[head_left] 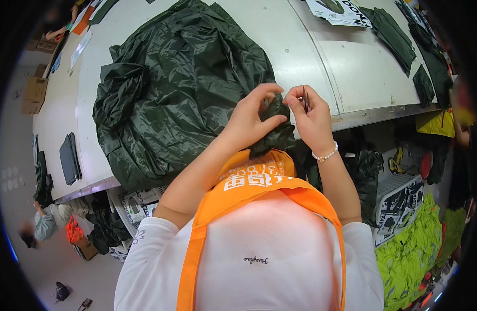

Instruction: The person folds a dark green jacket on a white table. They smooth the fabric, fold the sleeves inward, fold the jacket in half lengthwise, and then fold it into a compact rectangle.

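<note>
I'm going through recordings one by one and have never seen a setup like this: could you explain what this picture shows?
There's no machine here: a person works with two bare hands. A wide fisheye camera on their head looks down, so straight edges bend near the rim, and their white shirt and bright orange cloth apron fill the bottom. On the long, pale, flat-topped table lies a large, crumpled, shiny dark green fabric piece. The left hand holds its bunched edge. The right hand, close beside it, holds a small, dark, pointed metal tool, perhaps snips, though its shape is mostly hidden. Farther right on the table are more dark green fabric pieces.
</note>
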`<state>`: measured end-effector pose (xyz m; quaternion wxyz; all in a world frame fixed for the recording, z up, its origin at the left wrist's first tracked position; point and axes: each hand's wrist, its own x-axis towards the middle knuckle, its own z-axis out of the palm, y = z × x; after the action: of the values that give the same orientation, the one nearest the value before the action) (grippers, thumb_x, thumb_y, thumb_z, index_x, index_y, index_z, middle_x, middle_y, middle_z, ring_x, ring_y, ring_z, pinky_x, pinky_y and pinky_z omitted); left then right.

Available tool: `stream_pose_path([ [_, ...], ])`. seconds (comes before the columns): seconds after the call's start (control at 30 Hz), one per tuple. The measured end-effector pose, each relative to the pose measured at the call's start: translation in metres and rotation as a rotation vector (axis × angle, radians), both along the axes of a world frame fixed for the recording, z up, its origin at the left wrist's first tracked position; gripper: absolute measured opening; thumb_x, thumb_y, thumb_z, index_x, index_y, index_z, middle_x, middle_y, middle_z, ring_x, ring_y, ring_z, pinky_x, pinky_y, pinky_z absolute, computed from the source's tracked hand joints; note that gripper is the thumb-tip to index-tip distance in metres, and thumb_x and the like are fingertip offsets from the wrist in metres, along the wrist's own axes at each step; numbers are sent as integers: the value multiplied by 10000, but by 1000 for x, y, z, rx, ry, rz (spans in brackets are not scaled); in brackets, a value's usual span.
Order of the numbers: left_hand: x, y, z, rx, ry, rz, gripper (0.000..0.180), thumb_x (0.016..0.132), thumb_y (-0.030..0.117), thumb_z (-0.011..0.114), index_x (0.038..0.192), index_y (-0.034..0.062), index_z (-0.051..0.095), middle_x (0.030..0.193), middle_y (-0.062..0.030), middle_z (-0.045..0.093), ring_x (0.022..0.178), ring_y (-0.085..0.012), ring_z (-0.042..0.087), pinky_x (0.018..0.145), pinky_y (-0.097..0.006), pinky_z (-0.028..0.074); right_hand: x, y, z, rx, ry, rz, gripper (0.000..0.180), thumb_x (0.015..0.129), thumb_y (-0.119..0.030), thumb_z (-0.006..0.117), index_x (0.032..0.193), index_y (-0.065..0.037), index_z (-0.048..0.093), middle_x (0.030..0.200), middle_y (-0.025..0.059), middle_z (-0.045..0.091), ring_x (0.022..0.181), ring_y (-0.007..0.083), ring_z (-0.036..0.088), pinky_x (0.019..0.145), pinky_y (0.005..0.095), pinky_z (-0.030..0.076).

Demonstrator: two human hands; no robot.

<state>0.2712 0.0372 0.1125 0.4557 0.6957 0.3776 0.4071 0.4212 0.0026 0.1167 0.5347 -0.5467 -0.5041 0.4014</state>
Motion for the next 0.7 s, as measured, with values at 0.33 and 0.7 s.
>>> stream_pose_path([
  [0.33,-15,11,3,-175,-73,-16,81,855,87,636,896,17,640,779,20,626,700,-22,533,625,-172,417,3,-5,12,-96,-140,79,165,885,-109,588,993,-13,511,831,37,558,692,70,498,617,221,428],
  [0.7,-14,13,-8,-293,-192,-39,100,882,116,608,890,17,596,761,41,591,713,-14,506,629,-172,392,12,-9,24,22,-530,198,181,870,-194,602,938,-40,535,888,96,570,754,256,598,658,320,473],
])
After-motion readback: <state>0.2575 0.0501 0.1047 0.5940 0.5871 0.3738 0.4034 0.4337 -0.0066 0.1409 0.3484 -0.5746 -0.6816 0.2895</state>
